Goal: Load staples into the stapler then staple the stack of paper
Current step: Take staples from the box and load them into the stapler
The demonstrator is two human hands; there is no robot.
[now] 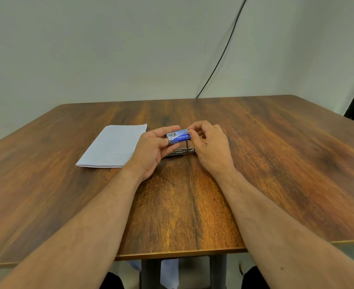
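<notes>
- Left hand (151,151) cradles the blue staple box (178,138) above the counter (192,205), its grip clamped on the box; long axis runs left to right
- Right hand (210,142) pinches the box's right end, fingertips (192,130) closed on it
- Stapler (181,152) lies on the counter just below the hands, opened up, long axis left to right, partly hidden
- One stack of paper (113,147) lies flat to the left; one box, one stapler
- Dark wood counter; pale wall behind, one black cable (224,53) hanging down it
</notes>
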